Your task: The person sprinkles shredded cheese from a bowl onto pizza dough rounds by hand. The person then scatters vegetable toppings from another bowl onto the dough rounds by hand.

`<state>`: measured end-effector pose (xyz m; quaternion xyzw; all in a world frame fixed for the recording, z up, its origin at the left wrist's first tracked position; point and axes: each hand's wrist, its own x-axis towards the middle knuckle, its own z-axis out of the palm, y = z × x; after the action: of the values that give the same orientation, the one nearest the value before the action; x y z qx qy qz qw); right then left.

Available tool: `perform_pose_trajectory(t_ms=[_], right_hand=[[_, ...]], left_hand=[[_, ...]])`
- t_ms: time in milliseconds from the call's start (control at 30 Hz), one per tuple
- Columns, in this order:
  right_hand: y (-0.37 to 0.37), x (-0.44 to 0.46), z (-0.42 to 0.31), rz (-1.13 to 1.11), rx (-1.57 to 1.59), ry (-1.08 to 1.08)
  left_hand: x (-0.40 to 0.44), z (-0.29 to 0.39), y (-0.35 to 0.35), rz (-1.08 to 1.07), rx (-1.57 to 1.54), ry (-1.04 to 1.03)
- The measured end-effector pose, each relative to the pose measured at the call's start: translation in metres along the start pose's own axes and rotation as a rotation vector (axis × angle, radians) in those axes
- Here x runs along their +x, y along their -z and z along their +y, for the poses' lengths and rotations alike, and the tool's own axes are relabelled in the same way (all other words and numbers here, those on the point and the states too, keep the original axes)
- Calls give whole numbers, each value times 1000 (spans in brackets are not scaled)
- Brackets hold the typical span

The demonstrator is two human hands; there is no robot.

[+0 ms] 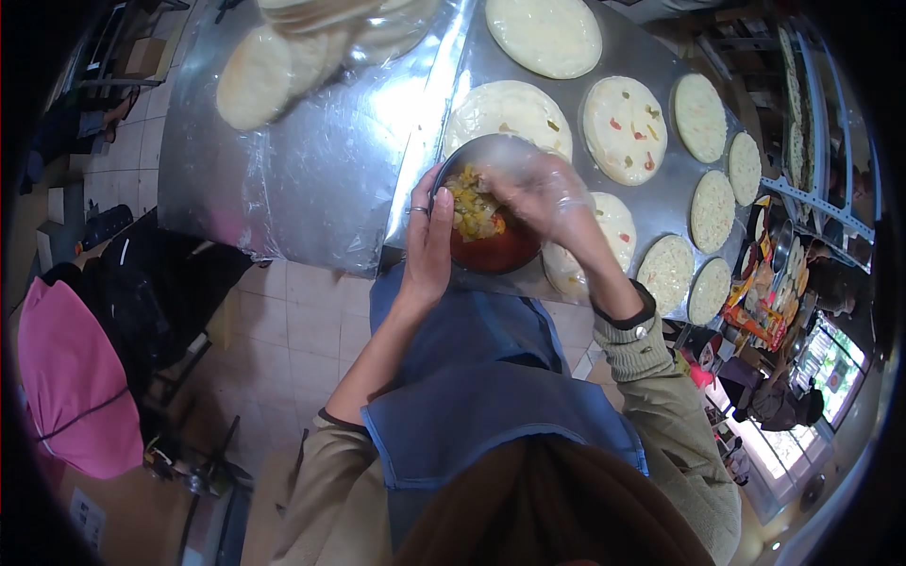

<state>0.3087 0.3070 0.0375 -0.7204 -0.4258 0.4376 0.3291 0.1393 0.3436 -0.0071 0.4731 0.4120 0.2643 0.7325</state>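
Observation:
A dark round bowl [493, 257] with a reddish inside holds chopped, mixed-colour vegetables [472, 209]. My left hand [429, 241] grips the bowl by its left side, thumb over the rim and a ring on one finger. Over the right part of the bowl is my right hand [547, 200], its fingers bent down toward the vegetables. Motion blurs those fingers, so I cannot tell whether they hold any pieces. Behind the bowl lies a pale dough round [510, 106] with a few vegetable bits. Another topped dough round [618, 226] is partly hidden by my right hand and wrist.
The metal table [283, 189] carries several dough rounds on its right part, including one with red and green bits [625, 130]. Stacked pale rounds [260, 80] lie at the back left. A black bag [142, 292] and pink cloth [75, 377] are at left.

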Motion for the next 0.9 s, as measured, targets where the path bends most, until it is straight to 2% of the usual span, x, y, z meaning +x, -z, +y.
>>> perform_pose_trajectory(t_ms=[67,167,300,433,600,733,833,900], right_hand=[[15,-2,-15,-80,195,-179],[27,0,-13,-130,517,-315],[38,0,-16,-94,602,-334],[57,6,-2,-115,720,-243],[73,38,25,93,557,-311],[74,72,60,100,457,-333],[69,92,78,19,332,-251],[53,97,86,67,209,-122]], left_hand=[[2,-3,1,8,-13,6],[5,-5,4,4,-34,34],[7,-12,9,26,-79,86],[6,-13,15,76,-85,121],[5,-10,30,94,-152,129],[1,-14,50,164,-180,134],[-5,-11,60,196,-244,116],[-8,-10,68,230,-238,123]])
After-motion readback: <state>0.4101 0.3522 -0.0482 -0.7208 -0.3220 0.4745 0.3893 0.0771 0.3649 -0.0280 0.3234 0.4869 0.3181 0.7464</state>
